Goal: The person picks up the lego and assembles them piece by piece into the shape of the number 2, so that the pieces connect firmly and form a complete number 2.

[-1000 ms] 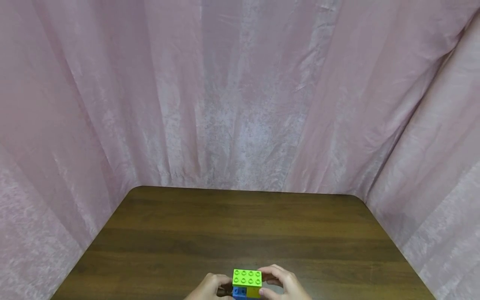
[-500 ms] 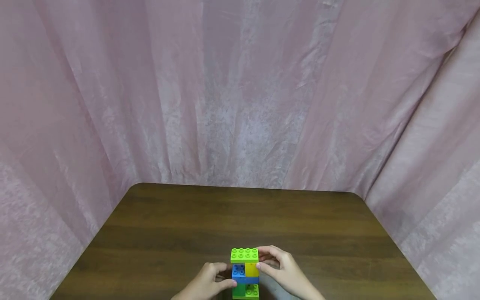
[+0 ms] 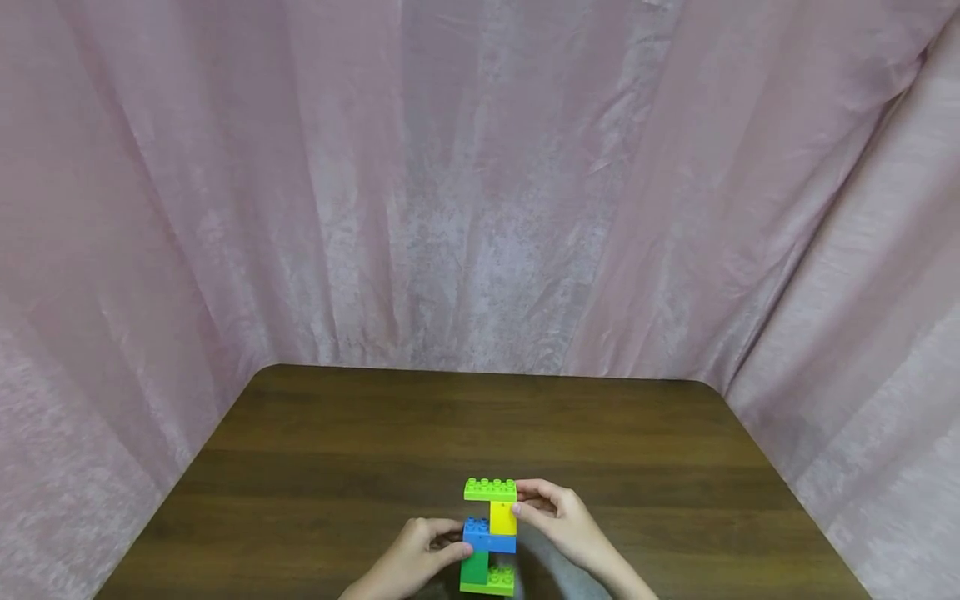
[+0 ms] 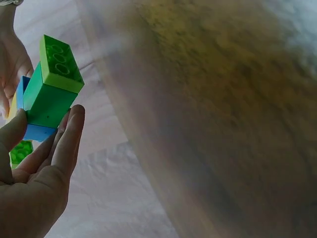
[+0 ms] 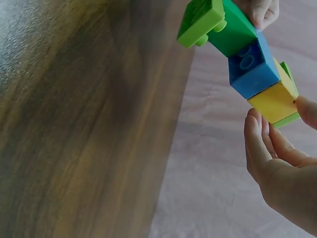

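Note:
A stack of toy building bricks is held upright between both hands at the bottom of the head view. From the top it has a lime plate [image 3: 491, 492], a yellow brick [image 3: 502, 518], a blue brick [image 3: 497, 544], a green brick [image 3: 474, 568] and another lime plate [image 3: 486, 588]. My left hand [image 3: 414, 557] pinches the stack's left side around the blue and green bricks. On the right, my right hand [image 3: 566, 527] grips the yellow brick [image 5: 276, 101] between thumb and fingers. The left wrist view shows the hollow underside of the lower lime plate [image 4: 62, 62], off the table.
A dark brown wooden table [image 3: 360, 450] with rounded far corners spreads beneath the hands. Pink velvety curtains [image 3: 480, 208] hang behind it and along both sides.
Both hands have raised the brick stack and moved it away from the body. It now tips more upright, so its front face and lower bricks show.

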Available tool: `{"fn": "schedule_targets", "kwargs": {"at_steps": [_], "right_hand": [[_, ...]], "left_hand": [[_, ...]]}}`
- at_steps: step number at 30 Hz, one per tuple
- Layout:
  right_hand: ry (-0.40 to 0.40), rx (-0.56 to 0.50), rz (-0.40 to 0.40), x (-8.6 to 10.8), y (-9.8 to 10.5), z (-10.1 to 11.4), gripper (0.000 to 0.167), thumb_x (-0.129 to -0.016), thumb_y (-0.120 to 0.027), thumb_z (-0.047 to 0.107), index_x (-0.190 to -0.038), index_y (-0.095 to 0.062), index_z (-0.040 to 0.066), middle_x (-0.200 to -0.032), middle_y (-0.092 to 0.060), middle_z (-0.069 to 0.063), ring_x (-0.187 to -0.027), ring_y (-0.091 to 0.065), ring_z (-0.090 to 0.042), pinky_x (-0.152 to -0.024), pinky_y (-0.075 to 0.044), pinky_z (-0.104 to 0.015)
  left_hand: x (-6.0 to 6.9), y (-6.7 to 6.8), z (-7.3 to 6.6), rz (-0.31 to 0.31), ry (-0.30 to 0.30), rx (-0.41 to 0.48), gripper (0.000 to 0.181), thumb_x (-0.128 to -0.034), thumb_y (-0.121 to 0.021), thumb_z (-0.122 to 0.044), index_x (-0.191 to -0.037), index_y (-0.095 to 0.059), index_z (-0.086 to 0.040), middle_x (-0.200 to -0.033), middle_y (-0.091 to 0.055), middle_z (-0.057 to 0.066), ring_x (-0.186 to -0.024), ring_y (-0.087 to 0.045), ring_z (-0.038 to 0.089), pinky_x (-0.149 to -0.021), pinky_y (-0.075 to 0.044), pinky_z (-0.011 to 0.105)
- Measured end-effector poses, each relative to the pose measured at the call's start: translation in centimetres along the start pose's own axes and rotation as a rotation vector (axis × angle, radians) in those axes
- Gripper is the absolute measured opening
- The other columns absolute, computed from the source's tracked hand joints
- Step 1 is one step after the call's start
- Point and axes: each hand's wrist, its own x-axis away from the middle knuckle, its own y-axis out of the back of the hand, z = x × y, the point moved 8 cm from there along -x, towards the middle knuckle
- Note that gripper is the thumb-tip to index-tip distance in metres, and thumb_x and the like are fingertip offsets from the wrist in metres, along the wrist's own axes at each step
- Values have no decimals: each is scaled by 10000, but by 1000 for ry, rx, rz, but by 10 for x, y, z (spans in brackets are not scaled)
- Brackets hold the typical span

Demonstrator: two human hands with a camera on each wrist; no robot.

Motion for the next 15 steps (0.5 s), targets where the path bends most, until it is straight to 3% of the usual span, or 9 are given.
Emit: {"fn": "schedule_targets", "kwargs": {"at_steps": [3, 9, 15], "right_hand": [[-30, -8, -15, -2, 1, -6, 447, -944, -631, 188, -1248, -560, -132, -1125, -672, -268, -930, -659, -28, -800, -508, -128], [-65, -22, -55, -4, 4, -16, 447, -936, -643, 189, -1254, -564, -116, -1122, -680, -259, -939, -675, -62, -793, -503, -130], [-67, -69, -51, -8, 3, -24, 443, -939, -632, 151, -1250, -546, -151, -1102, -671, -289, -887, -659, -10, -792, -532, -163]], "left_hand": [[-1, 2, 1, -17, 6, -20, 412, -926, -664, -228, -1156, -648, 114, -1076, -719, 224, -894, -661, 89, -775, -572, 284], [-4, 2, 5, -35, 11, -60, 431, -918, -670, -254, -1120, -663, 127, -1043, -728, 221, -842, -609, 13, -721, -514, 178], [-6, 2, 8, -43, 19, -21, 402, -913, -678, -223, -1089, -672, 139, -1002, -733, 211, -789, -594, 1, -676, -512, 174]]}}
